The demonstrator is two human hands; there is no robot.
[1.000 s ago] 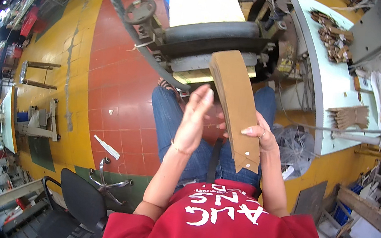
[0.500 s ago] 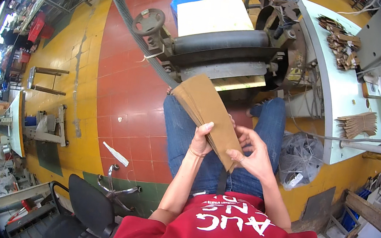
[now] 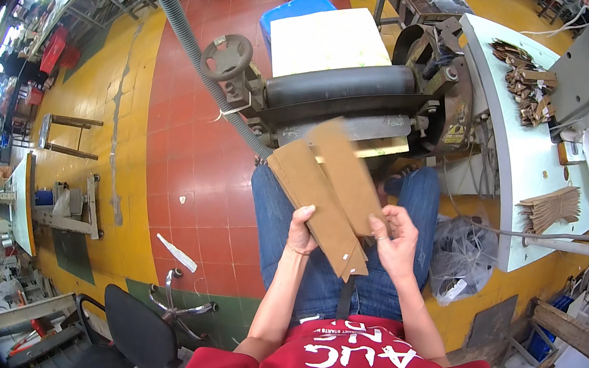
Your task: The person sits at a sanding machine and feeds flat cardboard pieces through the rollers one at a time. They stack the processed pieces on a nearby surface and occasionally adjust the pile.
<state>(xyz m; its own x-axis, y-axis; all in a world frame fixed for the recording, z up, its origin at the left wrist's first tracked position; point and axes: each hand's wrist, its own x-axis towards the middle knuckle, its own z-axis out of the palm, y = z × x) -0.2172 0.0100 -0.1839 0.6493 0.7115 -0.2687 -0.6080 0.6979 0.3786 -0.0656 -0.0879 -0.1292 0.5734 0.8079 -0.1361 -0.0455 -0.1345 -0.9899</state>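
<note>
My left hand (image 3: 302, 233) grips a stack of flat brown leather-like strips (image 3: 303, 182) above my lap, thumb on top and fingers mostly hidden beneath. A small white mark shows at the stack's near end. Between the thumb and fingers of my right hand (image 3: 396, 246) is a single brown leather-like strip (image 3: 349, 178), slanting over the stack's right side. Its far end is smeared by motion and reaches toward the front of a roller machine (image 3: 339, 85).
The machine has a handwheel (image 3: 227, 57) at left and a pale board (image 3: 332, 38) behind its roller. A grey hose (image 3: 178, 20) runs down its left side. On the light table (image 3: 498, 136) at right lie bundles of brown strips (image 3: 550, 209). A plastic bag (image 3: 462, 254) stands below.
My right hand has drawn one strip away from the stack and swung it to the right. Its fingers have closed on that strip. The left hand still holds the rest, fanned slightly.
</note>
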